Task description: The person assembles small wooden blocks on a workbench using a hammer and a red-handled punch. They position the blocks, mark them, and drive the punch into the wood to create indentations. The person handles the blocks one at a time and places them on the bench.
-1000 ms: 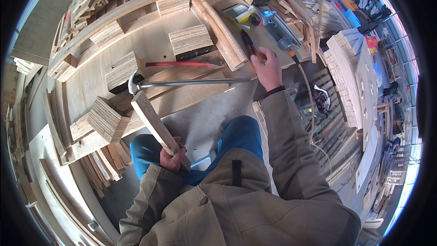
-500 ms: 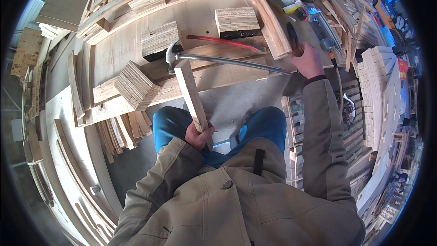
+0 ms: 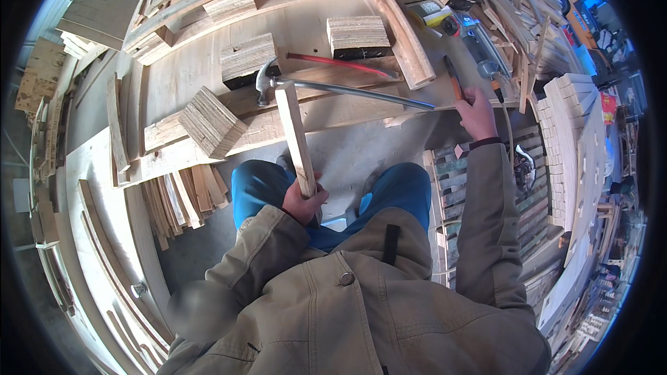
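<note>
My left hand [image 3: 304,201] is closed round the lower part of a narrow wooden strip [image 3: 294,140], which stands up tilted over my knees. At the bench's right front edge, my right hand [image 3: 477,115] grips a slim dark-and-orange hand tool [image 3: 455,83]. Its dark end points away from me, and its exact kind is unclear. On the bench lies a claw hammer [image 3: 347,93] with a long metal handle. The hammer's head is just beyond the strip's top end, and its handle reaches toward my right hand. Behind it is a red bar [image 3: 333,62].
Stacked plywood blocks [image 3: 358,35] sit on the wooden bench [image 3: 299,24]. A long timber [image 3: 397,28] lies left of a grey power tool [image 3: 479,48] with a cable. Thin offcuts [image 3: 186,201] lean under the bench; a slatted pallet [image 3: 479,201] lies right.
My right hand has drawn back toward me with the hand tool, whose dark end shows more fully. The wooden strip in my left hand has shifted slightly right and stands higher.
</note>
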Motion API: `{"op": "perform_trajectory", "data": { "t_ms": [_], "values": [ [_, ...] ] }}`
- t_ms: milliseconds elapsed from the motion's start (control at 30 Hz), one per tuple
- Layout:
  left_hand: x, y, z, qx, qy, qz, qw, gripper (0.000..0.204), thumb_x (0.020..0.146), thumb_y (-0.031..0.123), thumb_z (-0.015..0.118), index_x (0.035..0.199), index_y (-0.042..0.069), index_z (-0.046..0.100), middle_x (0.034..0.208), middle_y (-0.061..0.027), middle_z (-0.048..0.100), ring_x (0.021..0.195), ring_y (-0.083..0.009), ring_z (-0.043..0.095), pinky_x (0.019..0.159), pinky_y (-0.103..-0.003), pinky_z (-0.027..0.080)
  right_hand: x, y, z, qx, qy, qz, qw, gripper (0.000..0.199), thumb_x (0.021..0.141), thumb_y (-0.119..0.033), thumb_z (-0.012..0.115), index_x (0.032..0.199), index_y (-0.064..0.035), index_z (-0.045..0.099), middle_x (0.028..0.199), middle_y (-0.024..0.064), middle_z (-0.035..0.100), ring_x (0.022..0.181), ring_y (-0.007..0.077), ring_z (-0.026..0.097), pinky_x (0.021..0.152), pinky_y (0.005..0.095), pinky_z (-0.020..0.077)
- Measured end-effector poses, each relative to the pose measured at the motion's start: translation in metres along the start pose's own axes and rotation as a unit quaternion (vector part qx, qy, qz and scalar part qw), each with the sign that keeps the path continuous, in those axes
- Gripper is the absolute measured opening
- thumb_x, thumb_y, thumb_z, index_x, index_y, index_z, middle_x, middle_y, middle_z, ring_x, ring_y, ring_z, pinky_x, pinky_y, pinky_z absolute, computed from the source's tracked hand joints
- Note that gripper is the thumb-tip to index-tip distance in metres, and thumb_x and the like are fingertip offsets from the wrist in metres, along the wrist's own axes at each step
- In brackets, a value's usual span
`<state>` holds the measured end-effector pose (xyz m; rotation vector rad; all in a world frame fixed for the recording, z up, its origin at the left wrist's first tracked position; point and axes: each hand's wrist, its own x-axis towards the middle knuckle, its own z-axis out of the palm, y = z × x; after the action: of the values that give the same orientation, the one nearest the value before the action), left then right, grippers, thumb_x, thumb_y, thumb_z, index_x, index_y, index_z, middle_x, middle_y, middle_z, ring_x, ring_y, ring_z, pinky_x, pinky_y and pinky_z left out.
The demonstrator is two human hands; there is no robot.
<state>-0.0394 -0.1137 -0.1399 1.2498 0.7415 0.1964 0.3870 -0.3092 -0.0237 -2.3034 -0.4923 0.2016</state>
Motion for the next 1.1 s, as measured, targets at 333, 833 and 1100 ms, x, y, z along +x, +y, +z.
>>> {"op": "perform_trajectory", "data": {
  "t_ms": [333, 833, 1100],
  "values": [
    [0.001, 0.066, -0.003, 0.061, 0.038, 0.096, 0.993, 0.056, 0.086, 0.011, 0.082, 0.135, 0.001, 0.057, 0.087, 0.0003, 0.056, 0.075, -0.0096, 0.054, 0.069, -0.028, 0.05, -0.059, -0.004, -0.015, 0.271, -0.042, 0.174, 0.946, 0.027, 0.095, -0.02, 0.073, 0.108, -0.0019, 0.058, 0.085, 0.0049, 0.063, 0.064, 0.0121, 0.061, 0.048, 0.0263, 0.043],
    [-0.071, 0.068, 0.0, 0.149, -0.099, -0.013, 0.984, 0.078, 0.076, 0.016, 0.085, 0.144, -0.004, 0.051, 0.114, -0.0054, 0.059, 0.105, -0.0159, 0.056, 0.097, -0.033, 0.048, -0.249, -0.005, 0.059, 0.524, -0.192, 0.163, 0.814, 0.017, 0.089, 0.006, 0.064, 0.1, -0.0045, 0.056, 0.109, 0.0151, 0.066, 0.085, 0.0214, 0.069, 0.08, 0.0338, 0.0557],
    [-0.068, 0.072, 0.015, 0.127, -0.124, -0.056, 0.982, 0.074, 0.077, 0.014, 0.083, 0.142, -0.004, 0.053, 0.103, -0.0022, 0.059, 0.096, -0.0134, 0.055, 0.087, -0.03, 0.048, -0.257, -0.03, 0.078, 0.573, -0.228, 0.183, 0.766, 0.016, 0.088, 0.005, 0.061, 0.1, -0.0044, 0.055, 0.11, 0.0156, 0.066, 0.094, 0.0276, 0.071, 0.09, 0.038, 0.0556]
  ]
}}
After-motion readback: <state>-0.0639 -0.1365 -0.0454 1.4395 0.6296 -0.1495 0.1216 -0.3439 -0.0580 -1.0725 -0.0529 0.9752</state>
